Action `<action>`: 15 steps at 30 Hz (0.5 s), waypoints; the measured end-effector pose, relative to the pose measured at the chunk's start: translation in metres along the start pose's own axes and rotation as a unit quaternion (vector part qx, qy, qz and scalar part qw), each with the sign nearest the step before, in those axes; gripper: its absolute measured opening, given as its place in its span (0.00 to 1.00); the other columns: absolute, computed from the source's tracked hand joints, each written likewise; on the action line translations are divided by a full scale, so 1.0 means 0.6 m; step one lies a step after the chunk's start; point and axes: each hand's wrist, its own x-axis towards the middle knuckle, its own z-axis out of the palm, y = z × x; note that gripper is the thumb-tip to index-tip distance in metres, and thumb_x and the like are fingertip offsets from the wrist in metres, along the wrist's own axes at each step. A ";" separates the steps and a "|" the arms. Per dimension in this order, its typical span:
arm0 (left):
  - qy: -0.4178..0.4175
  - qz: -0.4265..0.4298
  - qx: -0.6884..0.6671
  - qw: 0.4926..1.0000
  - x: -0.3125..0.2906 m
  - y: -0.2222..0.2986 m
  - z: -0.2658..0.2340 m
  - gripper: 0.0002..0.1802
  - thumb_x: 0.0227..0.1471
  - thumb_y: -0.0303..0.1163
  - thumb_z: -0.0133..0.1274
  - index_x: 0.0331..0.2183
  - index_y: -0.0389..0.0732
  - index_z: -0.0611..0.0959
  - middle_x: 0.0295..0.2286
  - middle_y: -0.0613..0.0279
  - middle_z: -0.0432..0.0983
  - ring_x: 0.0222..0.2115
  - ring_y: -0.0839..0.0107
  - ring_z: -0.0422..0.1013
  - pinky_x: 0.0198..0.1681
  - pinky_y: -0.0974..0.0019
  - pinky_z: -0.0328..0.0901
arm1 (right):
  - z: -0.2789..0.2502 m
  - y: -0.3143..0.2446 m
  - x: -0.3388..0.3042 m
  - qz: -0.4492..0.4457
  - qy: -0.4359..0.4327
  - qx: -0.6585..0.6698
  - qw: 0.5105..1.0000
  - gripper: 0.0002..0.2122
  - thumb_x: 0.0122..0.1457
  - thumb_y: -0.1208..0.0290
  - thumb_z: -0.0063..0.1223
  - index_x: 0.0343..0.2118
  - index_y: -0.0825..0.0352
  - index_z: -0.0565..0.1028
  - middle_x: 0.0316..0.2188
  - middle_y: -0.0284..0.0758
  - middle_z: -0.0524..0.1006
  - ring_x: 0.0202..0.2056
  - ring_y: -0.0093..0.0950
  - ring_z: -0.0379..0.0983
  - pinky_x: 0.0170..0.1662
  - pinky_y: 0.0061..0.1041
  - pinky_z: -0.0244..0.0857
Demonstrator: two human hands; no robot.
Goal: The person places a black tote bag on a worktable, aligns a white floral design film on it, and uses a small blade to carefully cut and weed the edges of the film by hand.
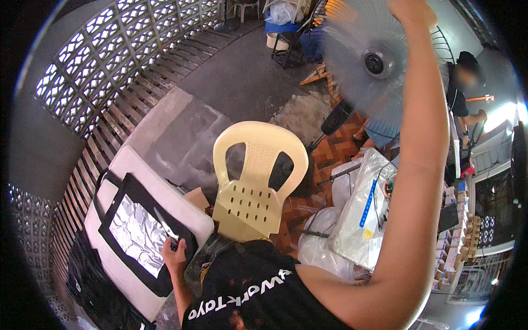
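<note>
My left hand (174,254) is closed round the dark handles of a pair of scissors (164,223), whose light blades point away from me. The scissors are over a crinkled silver foil sheet (135,226), which lies on a black fabric piece with a strap (127,190). Under these is a white table (204,221). My right arm reaches high, and my right hand (412,14) is at the top of the large fan (375,64). The picture's upper edge cuts off its fingers, so whether it grips the fan cannot be seen.
A cream plastic chair (250,187) stands ahead of me. Black fabric (104,286) hangs by the table's left side. A plastic-covered table (363,214) with a blue strip is to the right. Beyond the fan is another person (459,102). A pierced block wall (126,49) runs along the left.
</note>
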 end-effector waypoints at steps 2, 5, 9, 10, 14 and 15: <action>-0.011 0.012 -0.016 1.000 0.004 0.006 0.001 0.13 0.52 0.30 0.65 0.37 0.32 0.83 0.22 0.61 0.78 0.24 0.71 0.74 0.32 0.66 0.68 | -0.023 -0.009 -0.037 -0.021 -0.012 -0.010 1.000 0.21 0.67 0.57 0.39 0.42 0.63 0.85 0.43 0.48 0.84 0.47 0.48 0.81 0.54 0.48 0.71; -0.006 0.006 -0.034 0.999 0.000 0.005 -0.016 0.14 0.51 0.30 0.66 0.39 0.33 0.83 0.23 0.60 0.78 0.25 0.70 0.73 0.33 0.65 0.68 | -0.028 -0.035 -0.085 -0.030 -0.019 0.015 0.999 0.19 0.67 0.58 0.41 0.42 0.63 0.85 0.43 0.49 0.83 0.47 0.49 0.81 0.52 0.47 0.71; -0.011 -0.018 -0.048 0.999 -0.015 -0.032 -0.040 0.17 0.51 0.34 0.66 0.38 0.33 0.82 0.24 0.58 0.76 0.26 0.69 0.70 0.34 0.62 0.67 | -0.066 -0.046 -0.114 -0.045 -0.127 -0.008 0.991 0.27 0.69 0.46 0.32 0.61 0.53 0.75 0.61 0.39 0.76 0.62 0.45 0.71 0.63 0.49 0.63; 0.006 -0.011 -0.026 1.000 -0.027 -0.046 -0.050 0.17 0.51 0.34 0.66 0.38 0.32 0.82 0.23 0.57 0.76 0.26 0.69 0.70 0.34 0.62 0.67 | -0.066 -0.051 -0.116 -0.040 -0.131 -0.022 0.990 0.26 0.68 0.48 0.34 0.61 0.54 0.75 0.61 0.41 0.75 0.62 0.46 0.71 0.62 0.50 0.63; 0.092 0.020 0.056 0.994 -0.086 -0.085 -0.110 0.18 0.53 0.36 0.66 0.35 0.31 0.80 0.23 0.54 0.76 0.25 0.70 0.69 0.32 0.61 0.66 | 0.017 -0.083 -0.122 -0.061 -0.078 -0.048 0.994 0.24 0.65 0.57 0.39 0.61 0.54 0.76 0.62 0.43 0.74 0.63 0.48 0.69 0.62 0.54 0.62; 0.087 -0.022 0.054 0.995 -0.099 -0.076 -0.128 0.17 0.53 0.36 0.66 0.35 0.31 0.81 0.23 0.54 0.77 0.25 0.70 0.70 0.32 0.62 0.66 | 0.042 -0.080 -0.110 -0.047 -0.077 -0.035 0.995 0.24 0.65 0.56 0.40 0.61 0.55 0.75 0.62 0.43 0.73 0.63 0.48 0.68 0.62 0.52 0.63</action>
